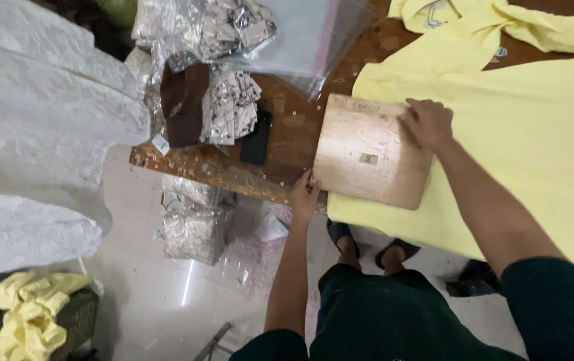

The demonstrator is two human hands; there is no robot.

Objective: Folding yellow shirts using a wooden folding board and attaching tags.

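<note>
A rounded wooden board [367, 154] lies flat on a pale yellow garment [534, 147] spread over the wooden table [293, 134]. My left hand [304, 195] grips the board's near left corner at the table's edge. My right hand [427, 122] presses its fingers on the board's far right corner, where it meets the yellow cloth. More yellow fabric with a collar [474, 20] lies at the far side.
Clear plastic bags [300, 33] and packets of silvery printed tags [230, 100] lie on the table's left part beside a dark brown piece [183, 103]. White fabric bundles [33, 120] fill the left. A basket with yellow cloth [33, 314] stands on the tiled floor.
</note>
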